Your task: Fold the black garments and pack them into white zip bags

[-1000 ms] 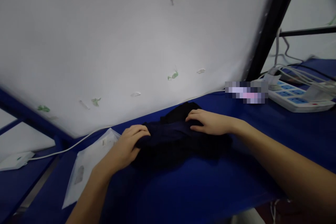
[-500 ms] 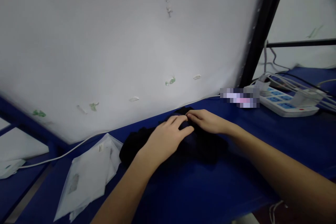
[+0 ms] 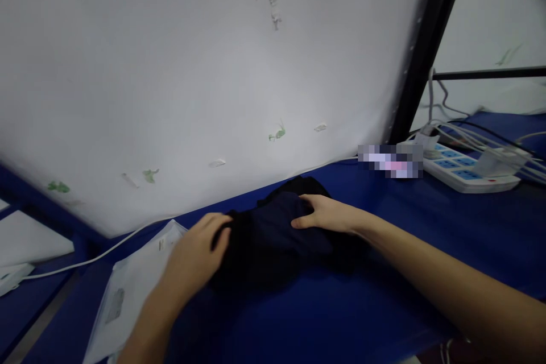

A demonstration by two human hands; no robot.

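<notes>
Head view shows us our left hand at the left end of a dark garment, fingers curled against the bunched cloth; we cannot tell whether it pinches a fold or only presses on it. Our right hand lies flat and open on top of the garment, fingers spread toward the left, palm down on the cloth. The garment sits crumpled on the blue desk, close to its far edge, where a white panel rises. Just left of our left hand, a stack of clear plastic bags lies on the desk, touching or nearly touching the cloth. A white cable runs along the foot of the panel toward the far left corner. At the far right of the desk, well apart from the garment, rests a white power strip with blue sockets and several plugged cords. A black post stands behind it, beside the panel's right edge.
</notes>
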